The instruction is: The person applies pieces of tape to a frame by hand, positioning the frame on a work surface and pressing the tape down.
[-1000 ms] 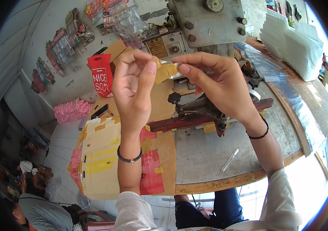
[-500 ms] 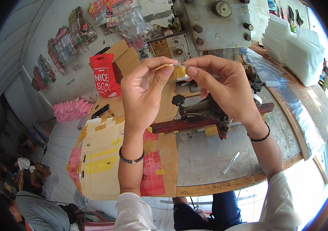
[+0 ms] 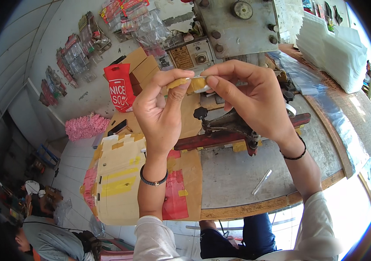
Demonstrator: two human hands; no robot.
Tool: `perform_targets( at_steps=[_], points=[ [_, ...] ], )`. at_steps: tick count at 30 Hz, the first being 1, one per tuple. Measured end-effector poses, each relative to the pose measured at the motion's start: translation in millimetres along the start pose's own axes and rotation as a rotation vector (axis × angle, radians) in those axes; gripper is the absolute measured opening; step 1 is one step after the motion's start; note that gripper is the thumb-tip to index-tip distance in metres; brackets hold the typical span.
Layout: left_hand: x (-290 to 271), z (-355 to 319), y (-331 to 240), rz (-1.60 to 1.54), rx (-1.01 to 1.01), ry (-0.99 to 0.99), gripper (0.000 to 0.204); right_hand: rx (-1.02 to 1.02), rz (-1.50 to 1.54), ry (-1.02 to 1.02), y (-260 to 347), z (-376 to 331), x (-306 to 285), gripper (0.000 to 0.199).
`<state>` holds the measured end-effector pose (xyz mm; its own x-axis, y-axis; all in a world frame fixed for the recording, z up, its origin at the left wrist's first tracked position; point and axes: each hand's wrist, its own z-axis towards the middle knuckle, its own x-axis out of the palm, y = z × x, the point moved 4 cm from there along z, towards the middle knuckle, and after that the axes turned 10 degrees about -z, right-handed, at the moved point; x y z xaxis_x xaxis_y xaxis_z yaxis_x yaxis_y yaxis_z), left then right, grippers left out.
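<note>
Head: tan strip pinched between both grips, seemingly

You are in a small packaging workshop: a worn wooden workbench carries a heavy grey metal press machine with a red lever base, stacks of clear plastic bags sit at your right, and packets hang on the tiled wall.

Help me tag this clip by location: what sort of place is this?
Probably a small packaging workshop. A heavy grey metal machine stands on a worn workbench, packets in clear bags hang on the wall, and stacked clear plastic bags lie on the bench. Both hands hold a small yellowish piece.
</note>
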<state>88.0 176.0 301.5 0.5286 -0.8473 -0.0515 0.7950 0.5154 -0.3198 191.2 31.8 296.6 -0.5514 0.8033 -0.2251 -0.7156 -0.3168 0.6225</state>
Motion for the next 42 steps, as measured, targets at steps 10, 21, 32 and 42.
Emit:
perform_targets(
  at_steps=[10,21,32,42],
  points=[
    [4.5,0.0,-47.7,0.443,0.599,0.136,0.029,-0.669,-0.393,-0.176,27.4,-5.4,-11.8,0.023],
    [-4.4,-7.2,-50.1,0.250,0.446,-0.025,0.025,-0.850,-0.442,-0.117,41.1,-16.6,-9.8,0.018],
    [-5.1,0.5,-60.2,0.513,0.568,0.168,0.023,-0.662,-0.298,-0.009,37.2,-9.7,-7.1,0.028],
    [-4.1,-0.9,-57.3,0.467,0.473,0.193,0.030,-0.627,-0.313,-0.052,31.3,-9.1,-1.7,0.023]
  ],
)
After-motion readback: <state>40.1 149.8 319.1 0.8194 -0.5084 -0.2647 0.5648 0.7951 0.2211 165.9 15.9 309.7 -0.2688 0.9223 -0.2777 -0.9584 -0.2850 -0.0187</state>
